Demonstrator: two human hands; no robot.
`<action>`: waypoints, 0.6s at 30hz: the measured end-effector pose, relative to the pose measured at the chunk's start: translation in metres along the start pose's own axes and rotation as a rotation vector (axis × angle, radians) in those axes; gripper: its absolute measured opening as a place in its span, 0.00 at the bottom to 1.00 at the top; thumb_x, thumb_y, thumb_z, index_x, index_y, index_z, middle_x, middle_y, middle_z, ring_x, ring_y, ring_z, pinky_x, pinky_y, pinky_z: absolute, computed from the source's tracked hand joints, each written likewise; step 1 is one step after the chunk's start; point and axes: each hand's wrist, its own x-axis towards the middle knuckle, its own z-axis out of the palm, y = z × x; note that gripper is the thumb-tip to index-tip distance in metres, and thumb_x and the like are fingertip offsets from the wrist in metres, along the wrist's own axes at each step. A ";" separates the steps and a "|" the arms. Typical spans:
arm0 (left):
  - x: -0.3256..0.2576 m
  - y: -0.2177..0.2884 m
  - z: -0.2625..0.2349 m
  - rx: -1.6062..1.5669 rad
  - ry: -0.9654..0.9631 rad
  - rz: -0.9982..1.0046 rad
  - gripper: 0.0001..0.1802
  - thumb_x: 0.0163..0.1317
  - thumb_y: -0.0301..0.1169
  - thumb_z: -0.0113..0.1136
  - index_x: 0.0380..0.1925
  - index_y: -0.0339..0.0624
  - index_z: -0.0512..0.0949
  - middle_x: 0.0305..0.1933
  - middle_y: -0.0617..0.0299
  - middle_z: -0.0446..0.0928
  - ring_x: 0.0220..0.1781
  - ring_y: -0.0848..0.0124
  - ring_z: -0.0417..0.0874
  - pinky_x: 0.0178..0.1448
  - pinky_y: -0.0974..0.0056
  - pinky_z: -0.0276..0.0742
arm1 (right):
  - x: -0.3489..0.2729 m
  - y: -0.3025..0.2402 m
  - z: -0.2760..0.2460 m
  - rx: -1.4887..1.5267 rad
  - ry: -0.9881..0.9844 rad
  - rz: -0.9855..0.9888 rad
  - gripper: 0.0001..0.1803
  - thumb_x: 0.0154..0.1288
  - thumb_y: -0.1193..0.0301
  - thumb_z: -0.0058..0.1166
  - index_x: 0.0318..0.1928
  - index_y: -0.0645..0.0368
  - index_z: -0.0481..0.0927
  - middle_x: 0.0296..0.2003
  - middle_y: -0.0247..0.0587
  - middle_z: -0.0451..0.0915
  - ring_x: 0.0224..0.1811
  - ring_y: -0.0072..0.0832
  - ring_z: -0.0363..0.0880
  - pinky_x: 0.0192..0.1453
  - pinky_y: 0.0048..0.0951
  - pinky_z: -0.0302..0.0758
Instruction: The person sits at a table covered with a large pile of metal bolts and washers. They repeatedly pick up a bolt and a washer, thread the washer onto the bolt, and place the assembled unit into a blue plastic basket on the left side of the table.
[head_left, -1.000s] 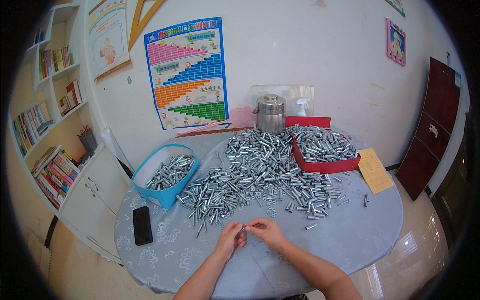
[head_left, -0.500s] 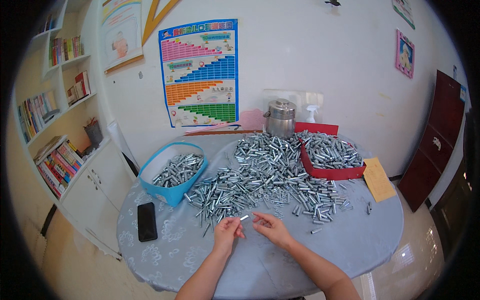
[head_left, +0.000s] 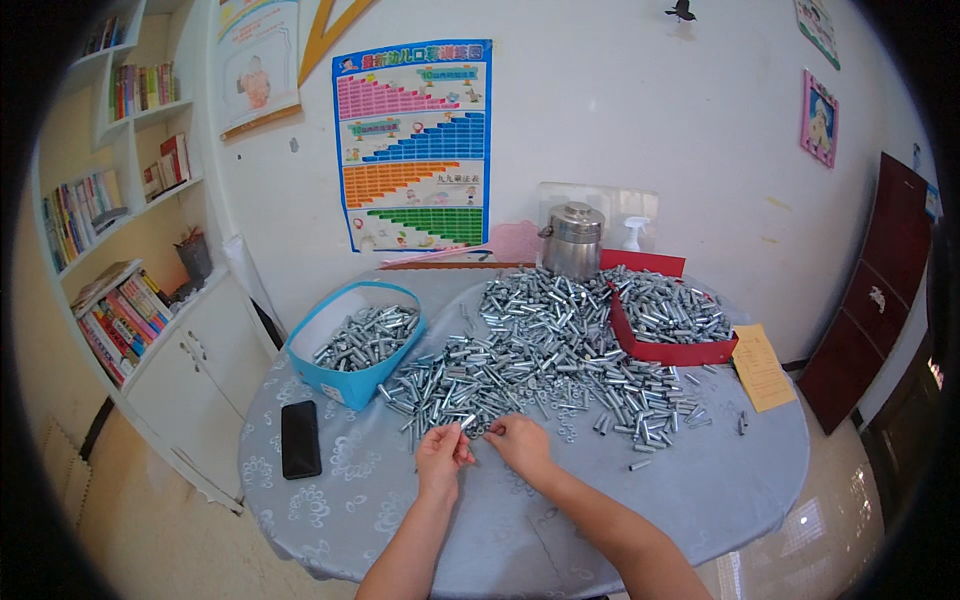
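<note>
Both hands meet at the near edge of the bolt pile [head_left: 545,350]: the left hand [head_left: 442,455] is curled narrow with its fingertips pinched on a small bolt [head_left: 466,421], and the right hand [head_left: 520,442] lies just beside it, fingers bent toward the same spot, though what it grips is too small to tell. The pile spreads across the round table [head_left: 700,500] with its pale patterned cloth, reaching back to a metal pot [head_left: 573,238] by the wall. A blue box [head_left: 350,375] of bolts stands to the left with a black phone [head_left: 300,438] in front of it, while a red tray [head_left: 668,350] of bolts and a yellow paper [head_left: 762,366] lie to the right.
</note>
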 end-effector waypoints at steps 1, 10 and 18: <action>0.000 0.000 0.000 -0.005 -0.005 -0.002 0.06 0.58 0.30 0.53 0.28 0.39 0.72 0.23 0.63 0.71 0.19 0.79 0.68 0.23 0.71 0.71 | 0.000 0.002 0.001 0.023 0.000 0.017 0.11 0.46 0.63 0.58 0.28 0.55 0.80 0.27 0.38 0.78 0.30 0.34 0.77 0.33 0.32 0.72; -0.006 -0.005 0.004 0.113 -0.046 -0.126 0.06 0.58 0.30 0.54 0.28 0.39 0.72 0.25 0.62 0.73 0.19 0.78 0.69 0.23 0.71 0.70 | -0.012 0.005 -0.031 0.438 -0.033 0.169 0.09 0.50 0.68 0.59 0.30 0.60 0.77 0.25 0.35 0.78 0.27 0.23 0.76 0.30 0.23 0.70; -0.016 -0.019 0.012 0.144 -0.192 -0.264 0.08 0.57 0.31 0.55 0.28 0.36 0.72 0.24 0.61 0.73 0.18 0.78 0.68 0.23 0.71 0.71 | -0.039 0.025 -0.076 1.033 -0.170 0.285 0.07 0.56 0.73 0.55 0.35 0.62 0.76 0.30 0.29 0.77 0.31 0.14 0.72 0.35 0.15 0.67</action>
